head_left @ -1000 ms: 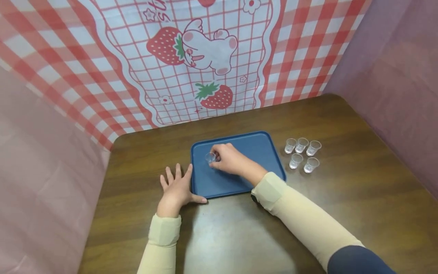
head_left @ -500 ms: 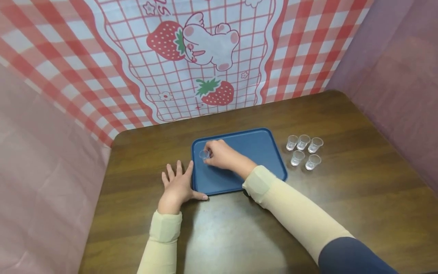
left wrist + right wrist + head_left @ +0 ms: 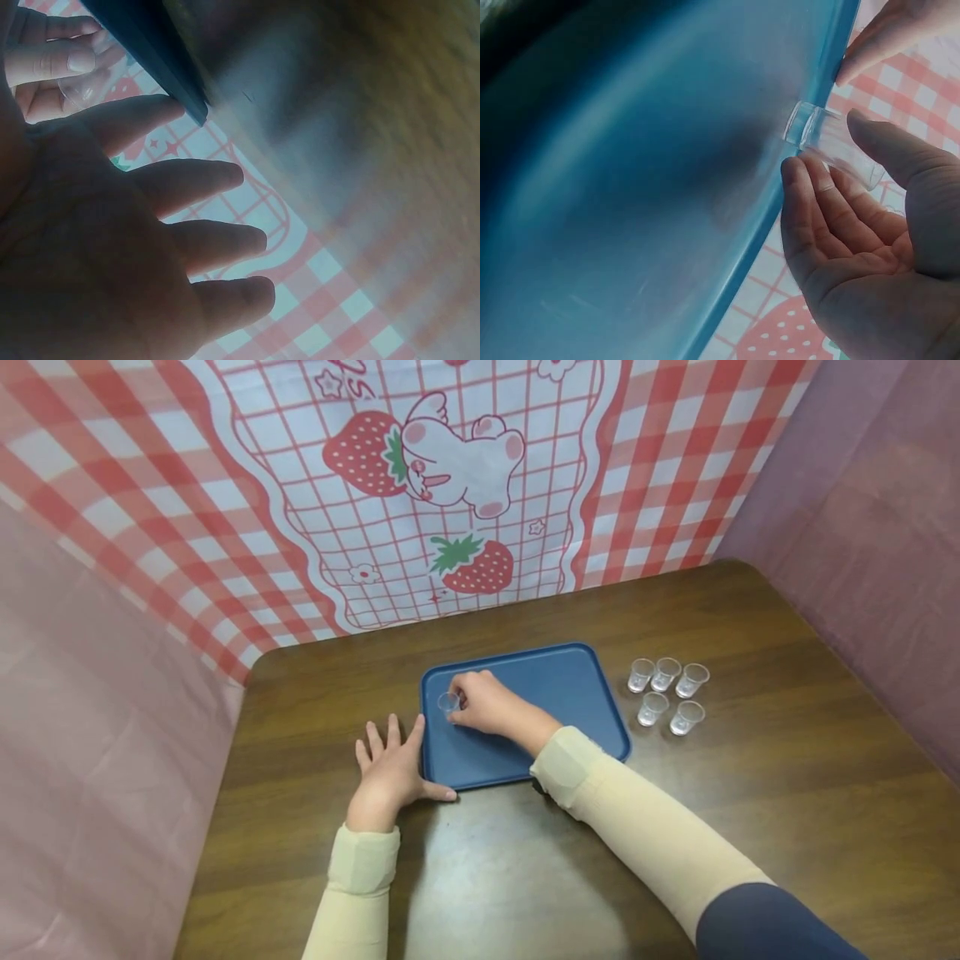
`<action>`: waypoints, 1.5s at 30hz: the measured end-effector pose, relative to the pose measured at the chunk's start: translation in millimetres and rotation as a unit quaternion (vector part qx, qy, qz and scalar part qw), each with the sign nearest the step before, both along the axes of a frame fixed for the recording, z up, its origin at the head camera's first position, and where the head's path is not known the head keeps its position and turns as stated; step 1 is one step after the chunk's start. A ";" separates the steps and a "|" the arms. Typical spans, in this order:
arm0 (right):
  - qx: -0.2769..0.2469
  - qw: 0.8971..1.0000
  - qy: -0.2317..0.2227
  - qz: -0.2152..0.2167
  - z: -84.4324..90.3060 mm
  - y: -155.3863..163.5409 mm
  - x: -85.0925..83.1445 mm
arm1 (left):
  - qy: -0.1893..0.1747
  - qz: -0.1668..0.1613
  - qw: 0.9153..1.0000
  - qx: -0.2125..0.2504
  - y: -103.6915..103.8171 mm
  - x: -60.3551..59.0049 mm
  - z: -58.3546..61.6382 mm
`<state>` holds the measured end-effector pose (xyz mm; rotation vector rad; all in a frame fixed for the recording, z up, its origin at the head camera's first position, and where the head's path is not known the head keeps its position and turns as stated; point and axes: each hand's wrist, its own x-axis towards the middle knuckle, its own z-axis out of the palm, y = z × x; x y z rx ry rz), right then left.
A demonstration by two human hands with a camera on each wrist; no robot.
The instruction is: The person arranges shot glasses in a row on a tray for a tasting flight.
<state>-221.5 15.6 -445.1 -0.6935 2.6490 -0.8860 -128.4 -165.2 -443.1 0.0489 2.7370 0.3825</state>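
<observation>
A blue tray (image 3: 592, 689) lies on the brown table. My right hand (image 3: 480, 703) reaches over its far left corner and holds a small clear cup (image 3: 448, 702) between thumb and fingers. In the right wrist view the cup (image 3: 832, 146) stands with its base on the tray (image 3: 652, 195) close to the rim, my right hand (image 3: 832, 161) curled round it. My left hand (image 3: 386, 768) lies flat on the table with spread fingers, its thumb along the tray's near left corner. The left wrist view shows that left hand (image 3: 217, 217) beside the tray corner (image 3: 169, 67).
Several more clear cups (image 3: 663, 693) stand in a cluster on the table right of the tray. A red checked cloth with strawberries (image 3: 420, 485) hangs behind the table, and pink sheets close off both sides. The table's near part (image 3: 487, 877) is bare wood.
My right hand has carried the cup leftward across the tray to its far left corner and lowered it there. The left hand has stayed flat in place.
</observation>
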 end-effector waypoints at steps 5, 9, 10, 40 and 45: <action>0.009 1.000 -0.005 0.000 -0.9 1.5 -0.4 | 0.004 -0.002 1.000 0.003 1.5 0.3 1.4; 0.008 1.000 -0.014 0.000 0.3 3.6 -0.1 | 0.005 0.000 1.000 0.004 1.8 0.2 1.4; 0.006 1.000 -0.016 -0.001 0.7 4.3 -0.2 | 0.004 0.001 1.000 0.004 1.8 0.2 1.3; -0.062 0.997 0.000 -0.041 24.9 54.4 7.9 | 0.001 0.003 1.000 0.003 -0.4 -0.5 1.3; -0.073 0.996 0.012 -0.053 27.9 69.4 11.8 | 0.003 0.003 1.000 0.007 -0.4 0.1 1.7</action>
